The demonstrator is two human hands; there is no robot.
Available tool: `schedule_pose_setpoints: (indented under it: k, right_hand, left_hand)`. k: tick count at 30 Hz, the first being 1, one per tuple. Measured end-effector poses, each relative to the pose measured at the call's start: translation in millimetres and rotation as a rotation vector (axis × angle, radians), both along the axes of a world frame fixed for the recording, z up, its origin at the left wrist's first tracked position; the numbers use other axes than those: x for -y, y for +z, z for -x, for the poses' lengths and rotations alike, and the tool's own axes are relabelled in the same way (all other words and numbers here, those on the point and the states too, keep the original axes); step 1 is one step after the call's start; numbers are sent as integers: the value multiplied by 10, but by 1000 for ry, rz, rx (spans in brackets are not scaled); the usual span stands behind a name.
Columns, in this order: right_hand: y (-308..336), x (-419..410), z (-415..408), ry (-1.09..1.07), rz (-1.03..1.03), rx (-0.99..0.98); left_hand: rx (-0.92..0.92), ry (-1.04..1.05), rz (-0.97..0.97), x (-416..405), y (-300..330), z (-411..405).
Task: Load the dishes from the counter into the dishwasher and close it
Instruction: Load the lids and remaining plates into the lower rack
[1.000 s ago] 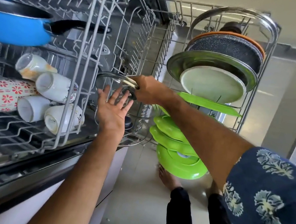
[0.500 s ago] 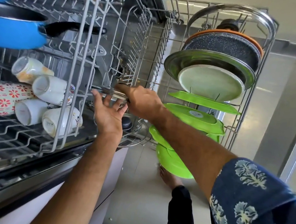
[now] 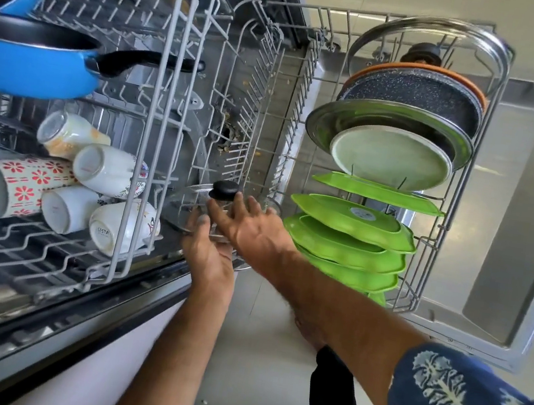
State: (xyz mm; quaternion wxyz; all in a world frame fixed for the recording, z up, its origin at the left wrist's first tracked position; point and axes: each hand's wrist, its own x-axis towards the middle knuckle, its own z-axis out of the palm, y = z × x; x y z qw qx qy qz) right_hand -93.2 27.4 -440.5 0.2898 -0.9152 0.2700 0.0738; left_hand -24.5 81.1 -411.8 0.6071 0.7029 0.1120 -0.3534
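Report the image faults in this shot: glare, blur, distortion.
Head view: wide-angle bending curves the rack wires; soft blur in the lower left corner; bright daylight sheen on the door; the glass lid in both hands is see-through, its outline hard to trace.

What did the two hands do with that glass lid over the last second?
The clear glass lid with the black knob was tipped from nearly edge-on to lying flatter in the lower wire rack, knob facing up. The right hand, which gripped its rim, now has straighter fingers beside the knob. The left hand stays beneath the lid's near edge. The white cups and green plates kept their places.
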Motion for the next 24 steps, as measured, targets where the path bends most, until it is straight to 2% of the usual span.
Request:
schedule_pose_setpoints:
  k: [4, 9, 16, 24]
  right_hand:
    - [-80, -122, 30, 25, -39, -45]
    - [-95, -59, 33, -2, -62, -101]
    - [-29, -30, -33, -76, -107, -124]
    - [-143, 90, 184, -68, -88, -30]
  left_hand:
    - [25, 53, -93, -51, -44, 70]
    - [14, 50, -85, 13, -96, 58]
    - [204, -10, -129, 41, -134, 31]
    - [388, -67, -85, 127, -190, 234]
